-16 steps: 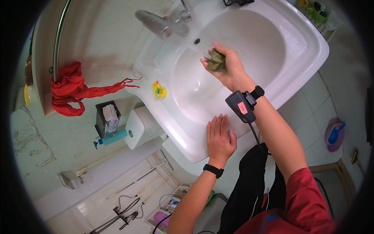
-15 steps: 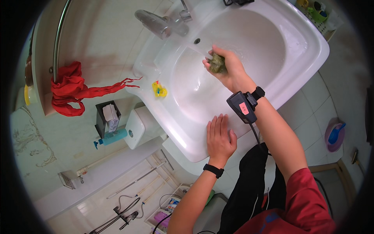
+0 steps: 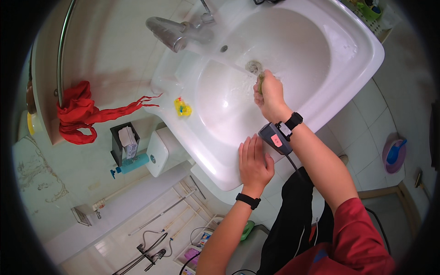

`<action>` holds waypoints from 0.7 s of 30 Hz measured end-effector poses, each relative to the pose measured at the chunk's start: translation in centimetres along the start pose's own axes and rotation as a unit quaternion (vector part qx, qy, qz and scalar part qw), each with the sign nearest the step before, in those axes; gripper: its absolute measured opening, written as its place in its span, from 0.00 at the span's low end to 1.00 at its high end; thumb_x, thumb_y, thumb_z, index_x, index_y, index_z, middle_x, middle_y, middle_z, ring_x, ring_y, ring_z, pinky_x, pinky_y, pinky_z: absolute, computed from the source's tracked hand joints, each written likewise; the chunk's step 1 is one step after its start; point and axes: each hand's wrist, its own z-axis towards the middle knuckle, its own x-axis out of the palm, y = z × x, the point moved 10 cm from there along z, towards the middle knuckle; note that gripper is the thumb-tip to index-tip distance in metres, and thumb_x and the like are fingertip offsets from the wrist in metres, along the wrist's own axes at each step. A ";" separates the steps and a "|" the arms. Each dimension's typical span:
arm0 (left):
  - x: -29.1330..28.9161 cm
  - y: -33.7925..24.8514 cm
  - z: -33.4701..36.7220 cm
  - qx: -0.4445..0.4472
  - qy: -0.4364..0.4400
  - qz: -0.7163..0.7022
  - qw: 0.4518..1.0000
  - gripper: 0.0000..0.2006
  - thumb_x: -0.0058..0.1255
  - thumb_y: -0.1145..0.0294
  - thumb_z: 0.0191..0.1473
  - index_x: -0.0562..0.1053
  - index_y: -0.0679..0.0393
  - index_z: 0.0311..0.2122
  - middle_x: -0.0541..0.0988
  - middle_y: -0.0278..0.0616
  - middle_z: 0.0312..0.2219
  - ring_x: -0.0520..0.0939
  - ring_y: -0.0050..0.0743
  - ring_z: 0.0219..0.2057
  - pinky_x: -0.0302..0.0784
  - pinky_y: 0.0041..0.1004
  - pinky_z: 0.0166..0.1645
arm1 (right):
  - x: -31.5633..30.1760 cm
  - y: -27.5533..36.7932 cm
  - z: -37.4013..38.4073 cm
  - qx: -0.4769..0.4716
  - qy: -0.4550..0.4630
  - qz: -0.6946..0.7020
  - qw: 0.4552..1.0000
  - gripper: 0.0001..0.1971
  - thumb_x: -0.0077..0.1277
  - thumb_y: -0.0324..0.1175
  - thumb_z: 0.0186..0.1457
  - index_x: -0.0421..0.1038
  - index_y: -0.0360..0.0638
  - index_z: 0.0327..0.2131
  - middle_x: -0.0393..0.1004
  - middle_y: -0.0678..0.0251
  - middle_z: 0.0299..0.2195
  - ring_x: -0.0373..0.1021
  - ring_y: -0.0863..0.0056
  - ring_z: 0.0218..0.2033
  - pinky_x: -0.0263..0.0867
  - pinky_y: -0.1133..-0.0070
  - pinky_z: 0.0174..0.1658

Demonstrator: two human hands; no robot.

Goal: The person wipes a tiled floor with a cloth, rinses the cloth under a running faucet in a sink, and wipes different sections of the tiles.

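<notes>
My right hand point(image 3: 270, 94) is over the white sink point(image 3: 353, 68), its fingers curled around a mottled green, wet-looking clump point(image 3: 261, 83). Only a thin strip of the clump shows, and I cannot make out its exact kind. Water from the grey faucet point(image 3: 167, 34) splashes at the drain point(image 3: 253, 67), just beyond my right fingertips. My left hand point(image 3: 254, 164) lies flat on the sink's front rim, fingers stretched out and holding nothing. A black device point(image 3: 275, 137) with a cable is strapped to my right wrist.
On the sink's left rim sits a small yellow toy-like object point(image 3: 182, 107). A red cloth point(image 3: 75, 112) hangs from a metal rail at the left. Below it are a black tissue holder point(image 3: 120, 142) and a blue pump bottle point(image 3: 133, 165). A purple basin point(image 3: 394, 156) stands at the right.
My right hand has drawn back toward me, out of the water stream, and turned, closing more around the green clump. The drain has come into view. My left hand stays on the rim.
</notes>
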 end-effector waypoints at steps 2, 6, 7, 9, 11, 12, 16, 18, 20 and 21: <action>-0.2 -0.1 0.1 0.000 -0.003 0.001 1.000 0.27 0.48 0.66 0.56 0.69 0.63 0.61 0.72 0.51 0.60 0.71 0.57 0.62 0.63 0.55 0.68 | -0.1 0.2 0.3 0.001 -0.012 0.007 1.000 0.19 0.40 0.48 0.71 0.62 0.48 0.28 0.64 0.72 0.22 0.53 0.81 0.17 0.48 0.79 0.22; -0.4 -0.7 0.5 -0.010 -0.012 -0.025 1.000 0.25 0.47 0.69 0.57 0.69 0.62 0.60 0.74 0.51 0.58 0.71 0.60 0.61 0.63 0.58 0.68 | -0.7 2.1 2.7 -0.049 0.009 -0.047 0.998 0.16 0.40 0.44 0.69 0.66 0.44 0.31 0.66 0.70 0.22 0.56 0.79 0.17 0.52 0.78 0.22; -0.4 -0.6 0.5 -0.010 -0.010 -0.024 1.000 0.26 0.47 0.69 0.57 0.69 0.62 0.61 0.74 0.51 0.58 0.72 0.61 0.61 0.63 0.58 0.68 | 0.1 2.5 2.6 -0.054 0.030 -0.047 0.997 0.15 0.41 0.41 0.67 0.68 0.41 0.32 0.68 0.66 0.22 0.62 0.76 0.16 0.58 0.76 0.21; -0.4 -0.7 0.4 -0.011 -0.008 -0.022 1.000 0.26 0.46 0.69 0.57 0.68 0.62 0.62 0.74 0.51 0.58 0.72 0.61 0.61 0.63 0.57 0.68 | 1.6 2.2 2.5 -0.019 0.043 -0.024 0.999 0.14 0.42 0.41 0.68 0.70 0.40 0.37 0.70 0.64 0.29 0.67 0.73 0.22 0.66 0.75 0.28; -0.5 -0.4 0.3 -0.013 -0.005 -0.017 1.000 0.27 0.46 0.69 0.57 0.68 0.62 0.62 0.74 0.52 0.58 0.72 0.61 0.61 0.63 0.57 0.68 | 3.3 2.2 1.4 0.018 0.059 -0.001 0.998 0.15 0.42 0.41 0.68 0.71 0.39 0.42 0.72 0.62 0.35 0.72 0.70 0.28 0.74 0.73 0.35; -0.6 -0.4 0.3 -0.012 -0.007 -0.016 1.000 0.26 0.46 0.69 0.57 0.68 0.62 0.62 0.74 0.52 0.58 0.72 0.61 0.61 0.63 0.57 0.68 | 4.9 2.7 0.7 0.015 0.128 0.008 0.992 0.16 0.43 0.40 0.68 0.71 0.37 0.46 0.71 0.60 0.39 0.74 0.66 0.35 0.75 0.68 0.44; -0.6 -0.5 0.3 -0.012 -0.003 -0.013 1.000 0.26 0.45 0.69 0.57 0.68 0.63 0.62 0.74 0.54 0.58 0.72 0.60 0.61 0.62 0.57 0.69 | 8.1 3.6 -1.1 0.027 0.233 0.042 0.971 0.18 0.42 0.39 0.69 0.71 0.35 0.52 0.70 0.57 0.46 0.73 0.61 0.46 0.75 0.60 0.55; -0.5 -0.6 0.4 -0.010 -0.003 -0.013 1.000 0.26 0.46 0.69 0.57 0.68 0.63 0.61 0.74 0.54 0.58 0.71 0.60 0.62 0.62 0.58 0.69 | 8.4 3.9 -1.4 0.033 0.250 0.061 0.966 0.18 0.42 0.39 0.69 0.71 0.34 0.52 0.70 0.57 0.47 0.74 0.60 0.46 0.75 0.61 0.55; -0.4 -0.4 0.3 -0.010 -0.002 -0.011 1.000 0.26 0.46 0.69 0.57 0.68 0.64 0.61 0.74 0.54 0.58 0.71 0.60 0.62 0.62 0.58 0.69 | 8.5 4.4 -2.0 0.005 0.260 0.033 0.965 0.17 0.42 0.37 0.69 0.70 0.33 0.52 0.70 0.56 0.46 0.74 0.59 0.46 0.76 0.62 0.54; -0.4 -0.4 0.3 -0.008 -0.006 -0.010 1.000 0.26 0.46 0.69 0.57 0.69 0.64 0.61 0.74 0.54 0.58 0.71 0.60 0.62 0.62 0.58 0.69 | 8.5 4.3 -2.0 0.006 0.260 0.032 0.965 0.17 0.42 0.37 0.69 0.70 0.33 0.52 0.70 0.56 0.46 0.74 0.59 0.46 0.76 0.62 0.54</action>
